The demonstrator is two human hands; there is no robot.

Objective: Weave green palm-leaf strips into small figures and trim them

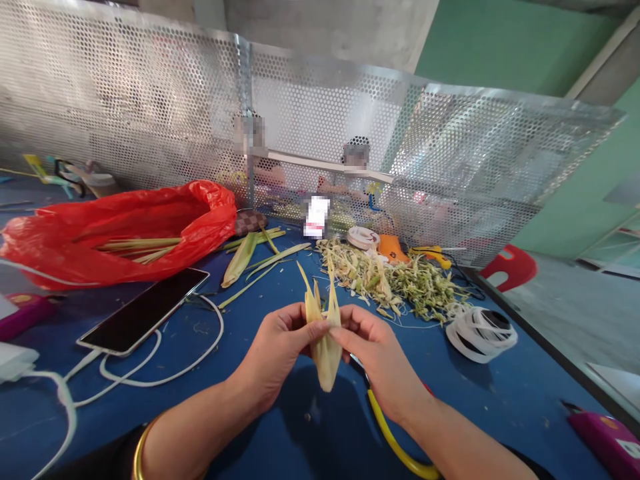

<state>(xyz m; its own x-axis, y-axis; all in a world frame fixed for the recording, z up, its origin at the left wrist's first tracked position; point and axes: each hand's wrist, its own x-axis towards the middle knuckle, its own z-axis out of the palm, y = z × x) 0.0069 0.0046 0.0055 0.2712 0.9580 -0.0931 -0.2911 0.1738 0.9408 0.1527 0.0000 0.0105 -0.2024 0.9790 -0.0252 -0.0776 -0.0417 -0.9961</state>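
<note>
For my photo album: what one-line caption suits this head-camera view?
Left hand and right hand pinch a pale folded leaf piece over a blue table.

Pale yellow-green leaf strips [324,333], bunched upright w/ tips splayed up, pinched mid-air above blue table.

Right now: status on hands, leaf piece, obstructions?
Left hand and right hand both pinching the folded leaf piece, held above the blue table. Yellow-handled tool lies under the right wrist. Leaf scraps behind, apart.

The right hand [380,353] hides most of the yellow-handled tool [395,440].
</note>
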